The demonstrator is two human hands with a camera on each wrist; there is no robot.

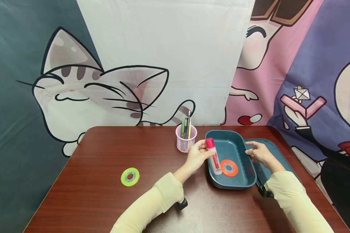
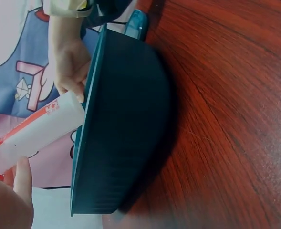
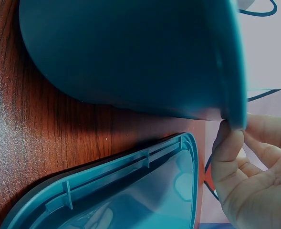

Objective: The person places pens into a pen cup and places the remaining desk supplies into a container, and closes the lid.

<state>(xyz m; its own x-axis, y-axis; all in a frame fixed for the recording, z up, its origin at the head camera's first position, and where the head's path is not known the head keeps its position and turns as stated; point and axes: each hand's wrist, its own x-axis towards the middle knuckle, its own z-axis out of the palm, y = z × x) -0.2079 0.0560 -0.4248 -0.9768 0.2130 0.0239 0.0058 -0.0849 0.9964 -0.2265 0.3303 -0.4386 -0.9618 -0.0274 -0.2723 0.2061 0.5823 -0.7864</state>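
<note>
My left hand [image 1: 196, 157] grips a glue stick [image 1: 215, 161] near its red cap. The white and red tube hangs tilted over the left side of a teal box [image 1: 231, 186], its cap uppermost. From the left wrist view, the tube's bottom end [image 2: 73, 110] is at the rim of the box [image 2: 123, 129]; whether they touch I cannot tell. On the right side, my right hand [image 1: 262, 153] pinches the box's rim, thumb and finger on either side in the right wrist view. An orange tape roll [image 1: 234, 171] lies flat inside the box.
Right of the box lies its teal lid [image 1: 280, 155], partly under my right forearm. A pink mesh cup [image 1: 183, 145] with pens stands behind my left hand. A yellow-green tape roll [image 1: 125, 178] lies on the brown table [image 1: 99, 152] at left.
</note>
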